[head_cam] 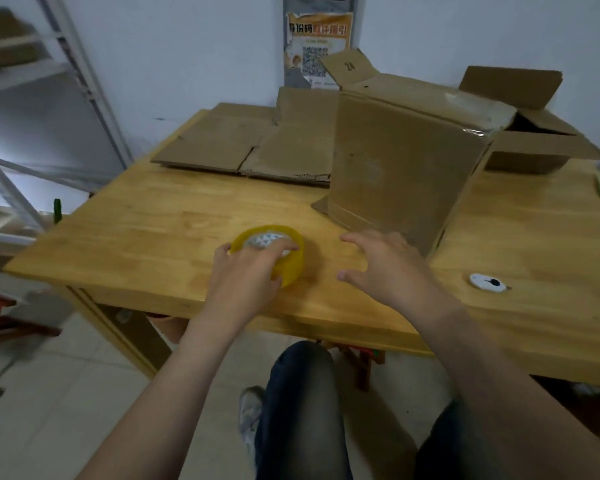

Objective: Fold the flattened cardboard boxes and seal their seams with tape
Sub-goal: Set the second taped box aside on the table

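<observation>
Your left hand (246, 268) is on the tape roll (295, 261), which lies flat on the counter (153, 237) near the front edge with its hole facing up. The grip is closed around it: the thumb is against the outer wall on the left and the fingers curl over the rim toward the core. How deep they reach into the hole is hidden by the hand itself.

Your right hand (385, 268) hangs just beside the roll on its right. Its grip is wide, the fingers are spread and it holds nothing. I cannot tell whether the palm touches the wood.

The relation that matters is roll to box. The upright box (395, 168) stands ahead and to the right of the roll, leaning a little, with its near corner close to your right fingertips. Your right hand is therefore the nearer one to steady it. The roll would have to travel forward and rightward, up toward the box's upper face. A glossy strip there looks like tape already laid, though blur makes that uncertain. A flap splays out at the box's lower left.

The flattened boxes (222, 140) lie stacked at the back, well apart from both hands. An open box (534, 147) sits at the back right, and a small white cutter (487, 282) lies to your right.
</observation>
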The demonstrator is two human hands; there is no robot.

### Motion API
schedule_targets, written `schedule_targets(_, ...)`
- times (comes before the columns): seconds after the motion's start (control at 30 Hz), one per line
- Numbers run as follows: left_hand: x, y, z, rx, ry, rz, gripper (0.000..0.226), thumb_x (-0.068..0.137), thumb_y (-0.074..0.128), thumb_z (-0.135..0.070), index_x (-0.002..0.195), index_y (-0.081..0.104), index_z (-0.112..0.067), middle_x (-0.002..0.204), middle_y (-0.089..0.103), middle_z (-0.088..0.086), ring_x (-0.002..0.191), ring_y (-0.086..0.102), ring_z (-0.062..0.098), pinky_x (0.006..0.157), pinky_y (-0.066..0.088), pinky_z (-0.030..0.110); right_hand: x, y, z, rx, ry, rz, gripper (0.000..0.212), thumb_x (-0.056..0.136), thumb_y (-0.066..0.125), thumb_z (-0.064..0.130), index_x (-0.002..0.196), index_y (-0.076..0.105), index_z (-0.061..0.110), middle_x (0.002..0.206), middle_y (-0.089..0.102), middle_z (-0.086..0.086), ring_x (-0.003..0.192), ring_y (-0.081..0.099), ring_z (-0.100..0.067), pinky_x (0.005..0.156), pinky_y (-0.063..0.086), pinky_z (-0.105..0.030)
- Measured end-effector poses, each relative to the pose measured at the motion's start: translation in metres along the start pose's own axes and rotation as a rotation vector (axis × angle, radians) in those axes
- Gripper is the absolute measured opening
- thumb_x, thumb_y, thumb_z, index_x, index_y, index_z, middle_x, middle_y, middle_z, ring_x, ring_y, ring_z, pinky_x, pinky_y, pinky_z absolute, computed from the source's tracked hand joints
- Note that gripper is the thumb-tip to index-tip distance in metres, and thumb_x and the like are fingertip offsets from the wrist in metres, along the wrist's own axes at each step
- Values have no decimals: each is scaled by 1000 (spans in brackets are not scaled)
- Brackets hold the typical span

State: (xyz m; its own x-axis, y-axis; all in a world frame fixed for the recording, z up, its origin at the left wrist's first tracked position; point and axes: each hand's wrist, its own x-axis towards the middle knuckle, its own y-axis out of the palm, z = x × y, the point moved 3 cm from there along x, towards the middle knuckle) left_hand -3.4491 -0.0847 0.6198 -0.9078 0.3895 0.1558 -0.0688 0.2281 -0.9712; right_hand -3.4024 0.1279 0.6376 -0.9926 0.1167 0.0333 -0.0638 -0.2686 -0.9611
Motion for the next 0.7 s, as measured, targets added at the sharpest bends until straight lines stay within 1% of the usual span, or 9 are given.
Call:
schedule_targets(0.07, 9, 2, 23, 7, -58, -5, 60, 95, 62, -20, 142, 41, -51, 131, 65, -3, 127, 57, 21, 120, 22, 56, 6, 4, 7, 14, -20, 24, 65, 91, 68, 55, 149, 43, 41, 152, 45, 13, 140, 36, -23, 113, 38, -50)
schedule_targets(0.17, 24, 2, 46, -17, -141, -32, 62, 93, 57, -6, 142, 49, -43, 134, 63, 0, 129, 54, 24, 119, 20, 64, 16, 5, 14, 19, -34, 47, 63, 93, 67, 53, 149, 43, 40, 154, 41, 13, 143, 33, -24, 110, 40, -53)
schedule_targets(0.27, 36, -4, 47, -41, -145, -23, 56, 94, 63, -11, 142, 52, -39, 145, 56, -4, 136, 50, 24, 116, 22, 70, 21, -2, 19, 22, -75, 15, 60, 93, 67, 51, 147, 46, 39, 154, 43, 12, 141, 35, -25, 109, 42, -51)
schedule_targets(0.33, 42, -14, 34, -83, -97, -64, 48, 94, 68, -20, 137, 57, -38, 143, 57, -6, 132, 53, 25, 111, 35, 65, 23, -13, 22, 40, -123, -27, 54, 94, 67, 48, 144, 50, 40, 151, 45, 13, 137, 40, -23, 106, 44, -47)
schedule_targets(0.43, 52, -36, 12, -179, -51, -155, 39, 93, 67, -26, 130, 63, -38, 137, 61, -6, 122, 59, 24, 96, 51, 44, 24, -40, 26, 26, -173, -121, 46, 95, 66, 47, 139, 55, 40, 146, 48, 17, 132, 44, -19, 103, 46, -44)
schedule_targets(0.5, 59, -52, -3, -298, -32, -186, 41, 90, 69, -23, 129, 65, -38, 136, 61, -11, 125, 57, 18, 93, 51, 36, 23, -64, 28, -7, -197, -183, 46, 94, 67, 47, 138, 55, 41, 147, 47, 19, 132, 43, -18, 102, 46, -44)
schedule_targets(0.57, 66, -68, -20, -511, -5, -175, 45, 86, 70, -19, 126, 66, -37, 134, 62, -14, 126, 56, 12, 97, 48, 33, 22, -91, 30, -45, -236, -241, 50, 92, 67, 48, 140, 53, 42, 150, 45, 19, 134, 42, -18, 102, 47, -45)
schedule_targets(0.63, 74, -85, -35, -681, -7, -150, 43, 86, 73, -19, 124, 68, -37, 132, 62, -14, 125, 56, 11, 100, 48, 36, 20, -120, 31, -71, -269, -300, 52, 92, 67, 50, 141, 52, 42, 151, 45, 16, 136, 41, -17, 105, 46, -47)
schedule_targets(0.7, 81, -99, -48, -737, -14, -145, 41, 86, 77, -26, 125, 67, -37, 132, 60, -13, 121, 54, 12, 100, 47, 38, 19, -145, 30, -112, -291, -341, 52, 92, 66, 50, 142, 52, 41, 151, 46, 13, 138, 42, -18, 109, 44, -47)
